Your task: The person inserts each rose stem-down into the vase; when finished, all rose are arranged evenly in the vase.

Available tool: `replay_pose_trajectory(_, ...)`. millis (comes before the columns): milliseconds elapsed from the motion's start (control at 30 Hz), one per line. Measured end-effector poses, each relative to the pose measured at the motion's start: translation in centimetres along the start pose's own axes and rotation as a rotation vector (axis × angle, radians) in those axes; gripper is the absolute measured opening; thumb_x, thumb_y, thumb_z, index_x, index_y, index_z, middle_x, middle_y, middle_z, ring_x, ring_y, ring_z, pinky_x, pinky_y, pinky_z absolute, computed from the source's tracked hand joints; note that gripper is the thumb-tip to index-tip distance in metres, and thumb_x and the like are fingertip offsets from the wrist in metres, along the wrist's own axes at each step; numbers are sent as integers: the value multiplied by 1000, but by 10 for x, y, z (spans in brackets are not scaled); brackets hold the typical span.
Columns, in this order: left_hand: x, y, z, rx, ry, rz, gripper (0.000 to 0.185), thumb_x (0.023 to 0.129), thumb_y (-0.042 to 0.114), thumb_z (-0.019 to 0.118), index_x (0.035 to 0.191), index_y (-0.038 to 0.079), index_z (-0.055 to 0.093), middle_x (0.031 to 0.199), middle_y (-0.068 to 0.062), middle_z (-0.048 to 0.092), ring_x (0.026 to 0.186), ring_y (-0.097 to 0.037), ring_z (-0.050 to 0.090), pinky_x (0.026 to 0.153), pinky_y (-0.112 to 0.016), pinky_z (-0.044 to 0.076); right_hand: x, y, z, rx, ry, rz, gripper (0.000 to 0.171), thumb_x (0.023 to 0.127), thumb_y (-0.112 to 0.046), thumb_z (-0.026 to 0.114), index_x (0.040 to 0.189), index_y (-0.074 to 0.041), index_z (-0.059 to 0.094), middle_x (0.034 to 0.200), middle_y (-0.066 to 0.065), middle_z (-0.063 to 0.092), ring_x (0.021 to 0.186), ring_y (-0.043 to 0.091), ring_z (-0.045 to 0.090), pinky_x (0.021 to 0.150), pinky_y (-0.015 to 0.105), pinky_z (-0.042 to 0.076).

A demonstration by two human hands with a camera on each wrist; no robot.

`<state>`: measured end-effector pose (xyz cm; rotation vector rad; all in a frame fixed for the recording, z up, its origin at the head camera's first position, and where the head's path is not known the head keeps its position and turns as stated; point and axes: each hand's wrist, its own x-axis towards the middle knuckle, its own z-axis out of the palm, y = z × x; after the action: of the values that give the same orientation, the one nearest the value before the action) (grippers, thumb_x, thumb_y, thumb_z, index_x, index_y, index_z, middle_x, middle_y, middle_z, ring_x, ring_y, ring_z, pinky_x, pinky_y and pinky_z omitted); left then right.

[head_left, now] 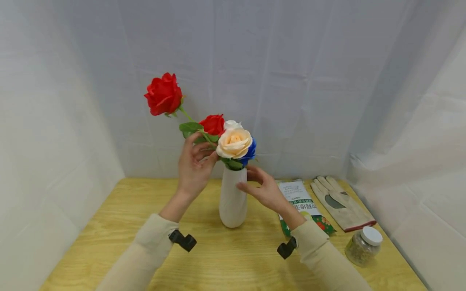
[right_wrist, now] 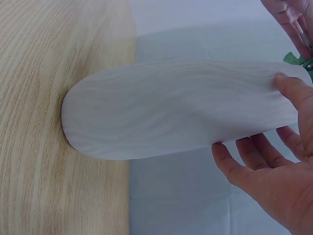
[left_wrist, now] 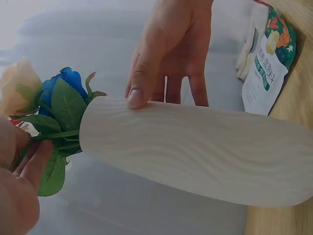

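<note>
A white vase (head_left: 233,198) with a wavy relief stands upright on the table. From its mouth rise a peach rose (head_left: 234,143), a blue rose (head_left: 249,152), a white rose (head_left: 232,125) and a smaller-looking red rose (head_left: 213,124). My left hand (head_left: 195,165) pinches the green stem (left_wrist: 55,135) of a large red rose (head_left: 164,94), which leans up to the left; in the left wrist view the stem reaches the vase mouth. With thumb in front and fingers behind, my right hand (head_left: 265,188) holds the upper part of the vase, also seen in the right wrist view.
Right of the vase lies a white and green printed bag (head_left: 296,194), beside a pair of work gloves (head_left: 340,204) with a red cuff edge. A white-lidded jar (head_left: 364,245) stands near the right edge of the wooden table (head_left: 225,258). Pale curtains (head_left: 291,81) surround it.
</note>
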<state>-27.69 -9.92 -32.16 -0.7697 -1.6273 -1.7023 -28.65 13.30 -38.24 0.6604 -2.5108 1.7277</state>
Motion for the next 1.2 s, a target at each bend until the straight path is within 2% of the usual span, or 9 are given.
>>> replay_pose_trajectory(200, -3, 1, 4, 112, 17, -32, 53, 91, -15, 71, 139, -6, 49, 109, -33, 74, 96, 2, 71, 84, -17, 61, 0, 1, -1, -5, -1, -11, 64, 97, -35, 78, 154, -27, 50, 148, 5, 63, 137, 29, 60, 111, 56, 52)
replay_pose_trajectory(300, -4, 0, 4, 176, 22, -32, 50, 92, -11, 73, 137, -5, 52, 107, -30, 76, 99, -12, 75, 87, -19, 61, 1, 1, 0, -6, -1, -22, 64, 97, -34, 78, 154, -27, 51, 148, 6, 63, 136, 29, 60, 110, 55, 53)
replay_pose_trajectory(433, -6, -1, 5, 252, 20, -45, 46, 93, -7, 73, 135, -3, 56, 106, -26, 78, 101, -35, 77, 91, -28, 62, 1, 1, 0, -4, 1, -28, 64, 97, -33, 78, 154, -27, 51, 147, 7, 64, 136, 29, 61, 110, 54, 53)
replay_pose_trajectory(567, -11, -2, 6, 314, -4, -54, 43, 93, -6, 73, 134, -2, 59, 103, -24, 79, 98, -38, 78, 86, -37, 64, 0, 0, 0, 0, -3, -14, 64, 97, -35, 78, 155, -27, 50, 148, 7, 63, 137, 29, 60, 110, 55, 53)
replay_pose_trajectory(667, -15, -5, 7, 326, -13, -41, 41, 93, -7, 72, 132, -4, 60, 101, -24, 79, 95, -37, 78, 82, -40, 64, 0, 0, 0, -2, -9, -11, 65, 98, -36, 78, 155, -27, 49, 149, 7, 62, 137, 30, 59, 110, 54, 53)
replay_pose_trajectory(733, -15, -6, 7, 330, -4, -31, 37, 94, -7, 71, 130, -6, 61, 99, -24, 79, 92, -37, 78, 82, -38, 64, 0, -1, 0, -1, -10, -16, 65, 98, -35, 77, 155, -27, 49, 149, 7, 62, 137, 29, 59, 109, 54, 53)
replay_pose_trajectory(833, -15, -5, 8, 316, 18, -34, 30, 97, -6, 69, 126, -6, 64, 98, -25, 79, 86, -37, 77, 80, -27, 62, 0, -1, 0, -2, -6, -24, 64, 98, -34, 77, 155, -27, 50, 148, 6, 63, 137, 29, 60, 109, 54, 54)
replay_pose_trajectory(967, -14, -4, 9, 290, 36, -42, 24, 97, -5, 69, 121, -7, 70, 97, -26, 78, 76, -32, 74, 71, -13, 56, 0, -1, 0, -1, -7, -21, 64, 98, -34, 77, 155, -28, 50, 148, 6, 63, 137, 28, 60, 109, 54, 53)
replay_pose_trajectory(1200, -16, -4, 8, 312, 43, -17, 20, 93, -3, 74, 113, -7, 78, 91, -23, 79, 69, -25, 73, 65, -10, 53, -2, 1, 0, 3, -23, -29, 65, 99, -32, 76, 158, -27, 47, 150, 8, 61, 139, 30, 58, 111, 56, 51)
